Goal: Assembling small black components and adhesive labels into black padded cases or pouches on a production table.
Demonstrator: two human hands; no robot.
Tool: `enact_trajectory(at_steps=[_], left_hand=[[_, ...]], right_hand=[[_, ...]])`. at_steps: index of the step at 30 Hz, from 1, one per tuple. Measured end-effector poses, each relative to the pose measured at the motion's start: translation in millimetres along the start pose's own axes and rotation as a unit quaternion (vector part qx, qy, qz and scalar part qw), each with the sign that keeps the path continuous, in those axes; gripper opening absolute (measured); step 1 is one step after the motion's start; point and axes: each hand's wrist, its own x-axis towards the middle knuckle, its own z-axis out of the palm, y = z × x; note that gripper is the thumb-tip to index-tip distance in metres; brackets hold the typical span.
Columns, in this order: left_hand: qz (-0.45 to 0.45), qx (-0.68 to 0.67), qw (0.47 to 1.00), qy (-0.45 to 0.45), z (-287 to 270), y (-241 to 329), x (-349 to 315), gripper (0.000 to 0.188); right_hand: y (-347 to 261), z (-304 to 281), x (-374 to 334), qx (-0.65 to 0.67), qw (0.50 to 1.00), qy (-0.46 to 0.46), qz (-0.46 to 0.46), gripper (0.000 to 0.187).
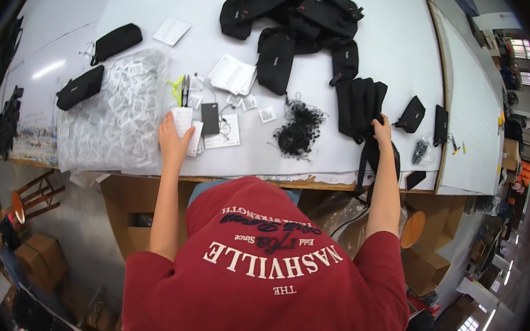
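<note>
My left hand (173, 139) is at a small stack of white printed cards (182, 119), fingers along its left edge and thumb over its lower part. My right hand (382, 132) is closed on the edge of a black zip pouch (377, 103), the rightmost in a row of similar pouches lying side by side. A black card (209, 119) lies just right of the white stack, partly over more white cards (226, 133). Between my hands sits a tangled heap of thin black cords (299, 129). Scissors (185, 91) and a yellow-green item (176, 89) lie beyond my left hand.
A large clear bag of small white packets (120, 110) covers the left of the white table, with black pouches (81, 87) beside it. More black pouches (296, 12) are piled at the back. A small clear bag (424, 152) lies far right. Cardboard boxes (42, 258) stand below.
</note>
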Motion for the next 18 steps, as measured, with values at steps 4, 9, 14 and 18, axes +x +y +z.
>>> enact_trajectory(at_steps=[4,9,14,18], left_hand=[[0.004,-0.016,1.0,0.01,-4.8,1.8,1.8,0.049],[0.01,-0.07,0.994,0.077,-30.9,16.2,-0.7,0.031],[0.15,-0.094,0.984,-0.007,-72.3,75.2,-38.0,0.028],[0.143,-0.185,0.911,-0.34,-85.3,69.2,-71.2,0.016]], right_hand=[[-1.4,7.2,-37.4,-0.235,0.962,0.117,-0.075,0.068],[-61.0,77.2,-130.3,-0.049,0.935,0.068,-0.345,0.018],[-63.2,164.8,-196.2,-0.198,0.857,-0.031,-0.476,0.012],[-51.3,181.8,-200.1,-0.251,0.841,-0.037,-0.478,0.017]])
